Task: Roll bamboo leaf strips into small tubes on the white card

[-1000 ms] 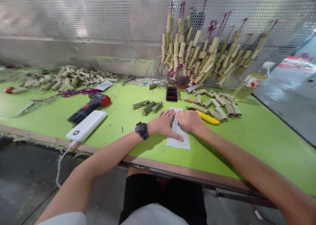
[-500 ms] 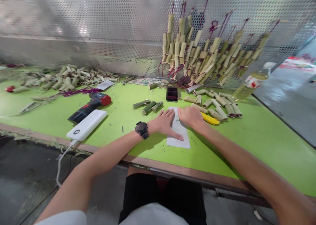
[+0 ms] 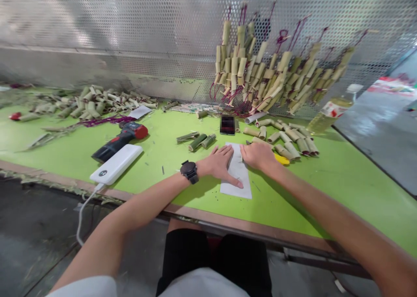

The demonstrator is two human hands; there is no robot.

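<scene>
A narrow sheet of white paper lies lengthwise on the green tabletop in front of me. My left hand presses flat on it, fingers and thumb spread, with a dark watch on the wrist. My right hand is closed at the paper's right edge near its far end. What its fingers hold, if anything, is too small or hidden to name. Just beyond that hand a yellow object lies partly covered by it. Close past the paper's far end stands a phone-like dark screen.
Cut bamboo pieces lie at right, centre and in a heap at left. A cordless drill and a cabled white power bank are left. Strung bamboo leans on the mesh wall beside a bottle.
My right hand has shifted slightly right and toward me, covering more of the yellow object. My left hand stays spread on the paper.
</scene>
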